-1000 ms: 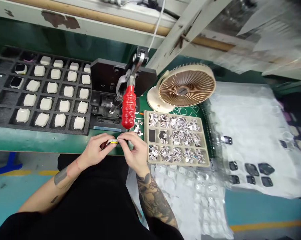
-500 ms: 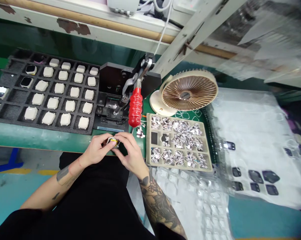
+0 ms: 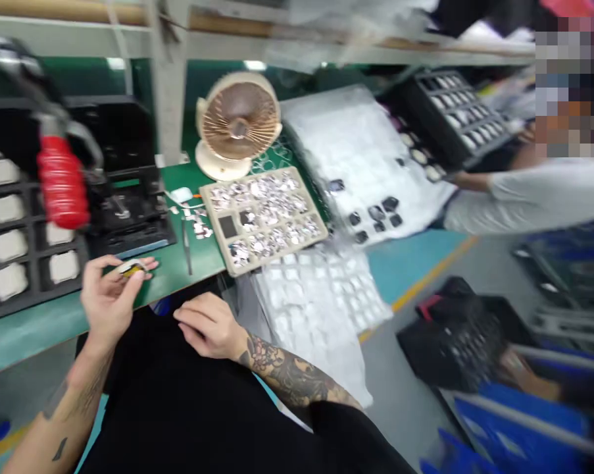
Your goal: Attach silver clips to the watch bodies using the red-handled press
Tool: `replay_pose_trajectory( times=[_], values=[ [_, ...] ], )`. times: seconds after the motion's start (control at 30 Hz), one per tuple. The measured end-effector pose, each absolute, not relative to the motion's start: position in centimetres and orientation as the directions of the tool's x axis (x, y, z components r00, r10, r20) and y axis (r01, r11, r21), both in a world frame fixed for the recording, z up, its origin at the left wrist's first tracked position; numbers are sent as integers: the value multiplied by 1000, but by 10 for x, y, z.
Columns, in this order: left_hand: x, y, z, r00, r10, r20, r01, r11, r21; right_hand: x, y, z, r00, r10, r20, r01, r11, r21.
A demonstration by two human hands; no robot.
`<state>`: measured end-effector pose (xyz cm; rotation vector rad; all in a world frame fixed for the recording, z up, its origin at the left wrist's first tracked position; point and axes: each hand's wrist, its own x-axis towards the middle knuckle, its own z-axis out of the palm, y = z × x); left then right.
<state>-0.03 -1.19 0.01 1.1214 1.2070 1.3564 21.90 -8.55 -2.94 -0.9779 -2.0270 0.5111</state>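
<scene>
My left hand pinches a small watch case with something yellow in it, above the front edge of the green bench. Its thumb lies over the near side and the fingers reach behind. My right hand hovers apart from it, in front of my black shirt, with the fingers curled together. Whatever it may hold is hidden. Behind the left hand stands a black clamp fixture with a red handle. A thin dark tool like tweezers lies on the bench between the hands and a parts tray.
A beige compartment tray holds many small shiny pieces. Behind it stands a beige fan. At left is a dark foam tray with pale watch-shaped pieces. Plastic-covered sheets carry dark parts. Another person's sleeve reaches in at right.
The view has swung right, bringing another person's arm into sight. My right hand has left the watch case and drawn back; my left hand alone holds it.
</scene>
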Motion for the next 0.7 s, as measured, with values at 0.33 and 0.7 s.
replay_pose_trajectory(
  times=[0.33, 0.7],
  values=[
    [5, -6, 6, -91, 995, 40, 15, -38, 999, 423, -132, -115, 410, 899, 154, 852, -317, -417],
    [-6, -1, -13, -115, 988, 102, 46, -97, 994, 500, -134, -156, 395, 918, -38, 857, -383, -345]
  ],
)
